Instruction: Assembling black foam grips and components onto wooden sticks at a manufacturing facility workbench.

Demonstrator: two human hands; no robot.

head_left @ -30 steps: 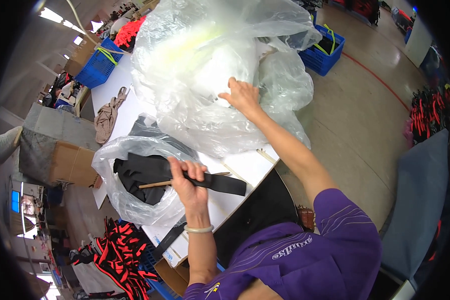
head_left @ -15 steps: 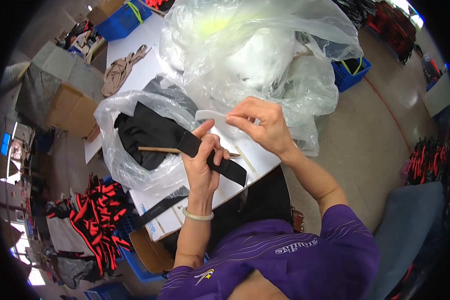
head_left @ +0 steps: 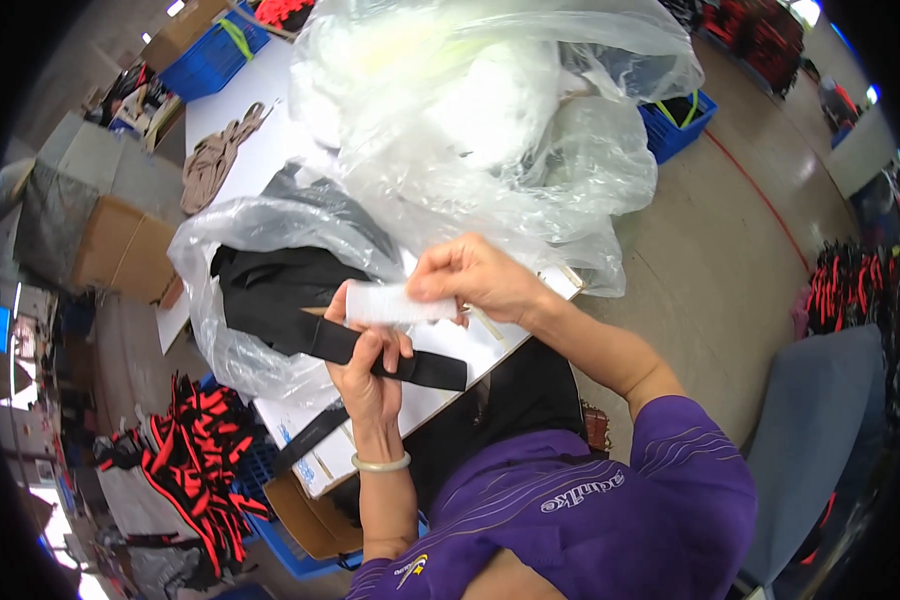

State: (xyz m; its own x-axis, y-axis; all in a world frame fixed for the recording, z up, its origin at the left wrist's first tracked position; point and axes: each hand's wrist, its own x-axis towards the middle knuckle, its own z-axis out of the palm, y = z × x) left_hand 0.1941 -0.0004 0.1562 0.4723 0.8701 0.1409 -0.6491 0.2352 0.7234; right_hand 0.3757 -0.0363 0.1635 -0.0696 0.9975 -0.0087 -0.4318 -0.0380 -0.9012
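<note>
My left hand (head_left: 368, 372) grips a flat black strap (head_left: 425, 368) that runs across the palm, over the near edge of the white table (head_left: 260, 150). My right hand (head_left: 475, 278) pinches one end of a small clear plastic sleeve (head_left: 395, 303), and my left fingers touch its other end, just above the strap. A thin wooden stick (head_left: 315, 311) pokes out behind my left hand. Left of the hands lies a clear bag (head_left: 225, 235) of black fabric items (head_left: 270, 285).
A big heap of crumpled clear plastic bags (head_left: 490, 110) fills the table's far side. A tan garment (head_left: 215, 160) lies at the table's left. Blue crates (head_left: 210, 60), cardboard boxes (head_left: 120, 255) and red-and-black items (head_left: 195, 450) stand around. A grey chair (head_left: 820, 450) is at right.
My right hand came back from the big plastic heap to my left hand, now holding a small clear sleeve above the strap. The view tilted down and closer.
</note>
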